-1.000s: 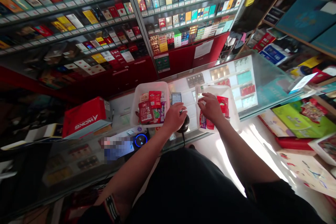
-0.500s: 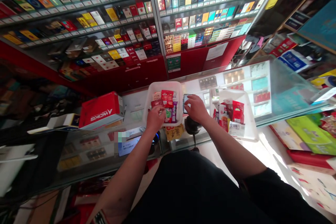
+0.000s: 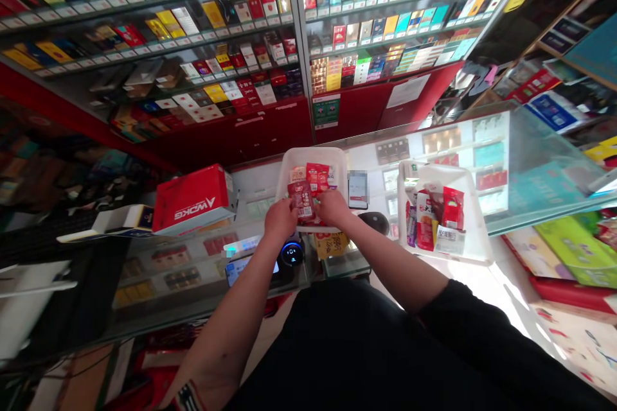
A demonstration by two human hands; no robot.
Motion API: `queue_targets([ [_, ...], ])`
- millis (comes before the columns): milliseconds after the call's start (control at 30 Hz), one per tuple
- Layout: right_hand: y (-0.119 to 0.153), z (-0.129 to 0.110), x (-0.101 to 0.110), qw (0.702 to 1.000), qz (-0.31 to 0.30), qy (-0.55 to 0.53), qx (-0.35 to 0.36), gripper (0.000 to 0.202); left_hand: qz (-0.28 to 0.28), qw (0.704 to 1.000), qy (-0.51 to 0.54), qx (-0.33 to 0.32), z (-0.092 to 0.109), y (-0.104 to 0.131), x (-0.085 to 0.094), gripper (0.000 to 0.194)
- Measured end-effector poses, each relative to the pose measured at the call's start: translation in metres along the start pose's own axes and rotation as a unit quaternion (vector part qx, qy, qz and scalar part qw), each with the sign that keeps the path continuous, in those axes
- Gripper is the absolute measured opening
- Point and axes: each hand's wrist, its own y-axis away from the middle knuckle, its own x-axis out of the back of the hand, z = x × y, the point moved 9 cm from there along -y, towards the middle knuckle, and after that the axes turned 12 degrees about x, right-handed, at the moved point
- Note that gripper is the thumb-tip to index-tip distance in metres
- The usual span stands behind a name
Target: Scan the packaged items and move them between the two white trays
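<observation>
Joining the left hand [image 3: 281,221], the right hand [image 3: 333,207] has swung toward nine o'clock from the dark-edged rectangular phone [image 3: 358,190] to the white plastic bin [image 3: 284,178], so both flank the flat dark-red plastic packet [image 3: 301,198] at seven o'clock inside, each grip curled, whether pinching it cannot be told.

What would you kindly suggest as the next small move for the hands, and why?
Probably lift the dark red packet slightly from the left tub: the left hand is at the packet's left edge, the right hand is close to its other side, and its printed face looks largely uncovered.
</observation>
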Motion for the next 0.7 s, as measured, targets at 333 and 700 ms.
queue_targets([
  [333, -0.021, 0.016, -0.041, 0.985, -0.034, -0.121, -0.122, 0.028, -0.016, 0.998, -0.053, 0.043, -0.006, -0.01, -0.01, 0.019],
  [700, -0.034, 0.025, -0.065, 0.954, 0.016, -0.242, -0.178, 0.014, -0.057, 0.996, -0.027, 0.061, -0.012, -0.022, -0.018, 0.026],
])
